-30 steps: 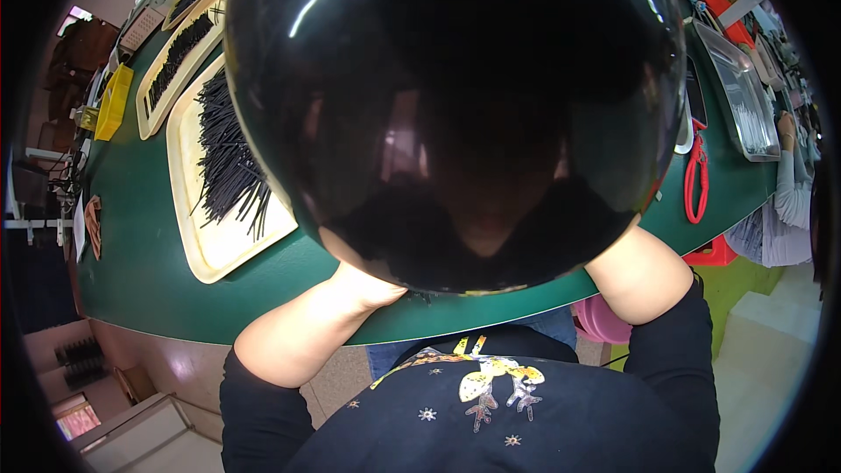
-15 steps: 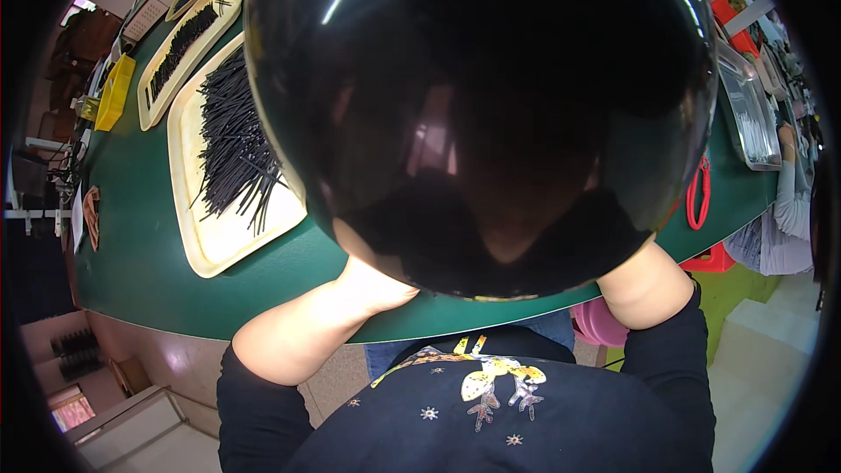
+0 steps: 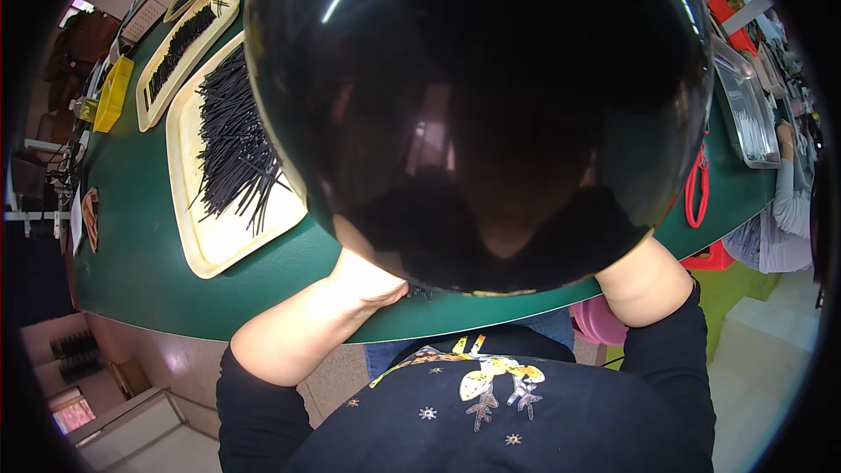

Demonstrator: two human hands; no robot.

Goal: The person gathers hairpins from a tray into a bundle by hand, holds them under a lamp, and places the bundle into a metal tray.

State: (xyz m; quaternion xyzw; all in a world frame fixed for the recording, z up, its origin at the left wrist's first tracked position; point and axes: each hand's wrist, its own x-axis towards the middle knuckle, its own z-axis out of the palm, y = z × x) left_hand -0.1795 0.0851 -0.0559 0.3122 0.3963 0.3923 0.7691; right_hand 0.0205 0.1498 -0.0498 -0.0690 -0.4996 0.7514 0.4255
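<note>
A large glossy black round thing [image 3: 491,123] fills the middle of the view and hides most of both hands. My left hand [image 3: 372,285] shows only its wrist and heel at the lower left rim of it, and its fingers are covered. Just beside that hand, thin dark strands [image 3: 420,292] peek out over the green table; what they belong to is hidden. Of my right arm only the forearm [image 3: 646,276] can be seen, and the hand itself is behind the black round thing. What either hand holds cannot be made out.
On the green table [image 3: 131,254], a cream tray [image 3: 197,250] holds a heap of thin black sticks. Farther back are another tray [image 3: 151,114] of black pieces and a yellow bin [image 3: 114,95]. At right lie red-handled pliers or scissors [image 3: 697,193] and a clear tray [image 3: 745,105]; another person's arm [image 3: 788,184] is beyond.
My left hand has shifted slightly left and down, and dark thin strands now show beside it. The rest looks nearly the same.
</note>
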